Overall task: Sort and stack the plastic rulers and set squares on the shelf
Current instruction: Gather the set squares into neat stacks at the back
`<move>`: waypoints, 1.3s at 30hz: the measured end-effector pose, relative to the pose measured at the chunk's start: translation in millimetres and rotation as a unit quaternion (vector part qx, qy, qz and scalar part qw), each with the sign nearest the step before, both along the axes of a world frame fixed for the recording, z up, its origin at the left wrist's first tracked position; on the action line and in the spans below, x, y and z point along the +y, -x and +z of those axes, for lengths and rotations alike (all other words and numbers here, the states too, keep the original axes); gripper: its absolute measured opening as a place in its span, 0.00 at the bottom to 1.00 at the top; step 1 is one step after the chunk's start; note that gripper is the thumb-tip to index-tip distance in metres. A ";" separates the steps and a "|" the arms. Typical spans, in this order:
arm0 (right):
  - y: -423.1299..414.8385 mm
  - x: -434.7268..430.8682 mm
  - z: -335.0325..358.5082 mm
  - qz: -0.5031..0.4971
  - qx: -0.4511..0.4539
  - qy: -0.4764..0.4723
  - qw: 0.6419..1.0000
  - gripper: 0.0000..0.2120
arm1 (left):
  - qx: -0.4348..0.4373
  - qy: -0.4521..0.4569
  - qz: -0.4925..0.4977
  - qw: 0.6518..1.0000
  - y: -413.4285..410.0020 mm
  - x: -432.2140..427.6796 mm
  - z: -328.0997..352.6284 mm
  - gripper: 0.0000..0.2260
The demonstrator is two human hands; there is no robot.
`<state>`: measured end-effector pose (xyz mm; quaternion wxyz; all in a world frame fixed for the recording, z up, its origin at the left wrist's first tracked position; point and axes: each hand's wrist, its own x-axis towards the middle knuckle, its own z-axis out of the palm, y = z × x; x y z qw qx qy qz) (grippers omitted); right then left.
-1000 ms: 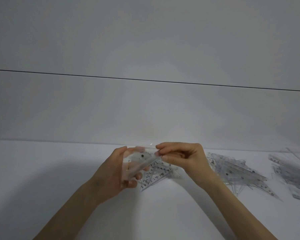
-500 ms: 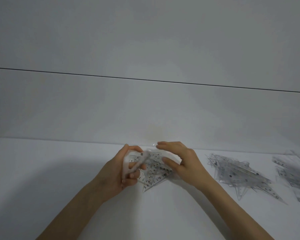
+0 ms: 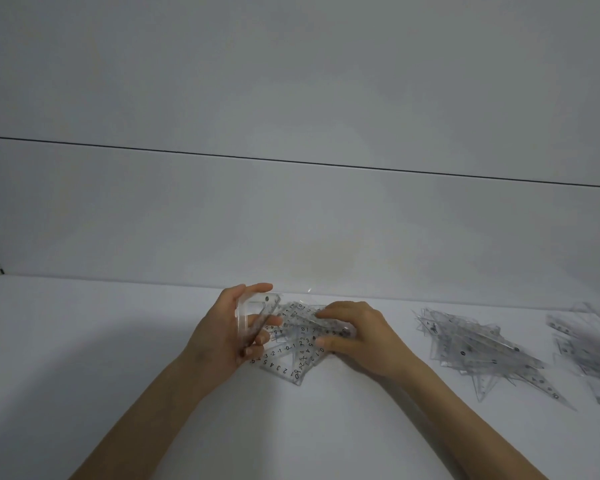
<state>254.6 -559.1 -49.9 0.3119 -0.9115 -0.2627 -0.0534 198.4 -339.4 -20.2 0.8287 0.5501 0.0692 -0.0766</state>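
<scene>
- Right hand [image 3: 357,337]: has dropped from the stack [image 3: 253,317] to the pile [image 3: 291,355] on the shelf [image 3: 118,341]; fingers pinch it.
- Left hand [image 3: 219,337]: fingers still clamp the stack upright.
- Another heap [image 3: 471,344] lies well right.

Clear triangular plastic set squares in an upright stack [image 3: 253,318]: transparent, glossy edges.
Clear flat plastic set squares in a loose pile [image 3: 291,356]: smooth, shiny, black print.
Clear plastic heap [image 3: 471,344]: glossy, see-through.
White shelf board [image 3: 118,341]: matt, smooth.
</scene>
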 end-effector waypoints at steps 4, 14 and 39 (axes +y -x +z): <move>0.9 6.7 -4.2 -0.003 -0.030 0.006 1.000 0.15 | -0.002 -0.002 -0.001 1.000 -0.1 0.1 0.7 0.19; -1.0 4.6 -5.5 -0.025 0.032 -0.086 0.995 0.12 | -0.033 0.030 0.007 0.999 2.1 0.5 4.6 0.19; 90.5 93.9 44.7 -0.019 0.428 -0.389 0.816 0.14 | -0.037 0.141 0.052 0.988 7.6 -16.3 9.4 0.17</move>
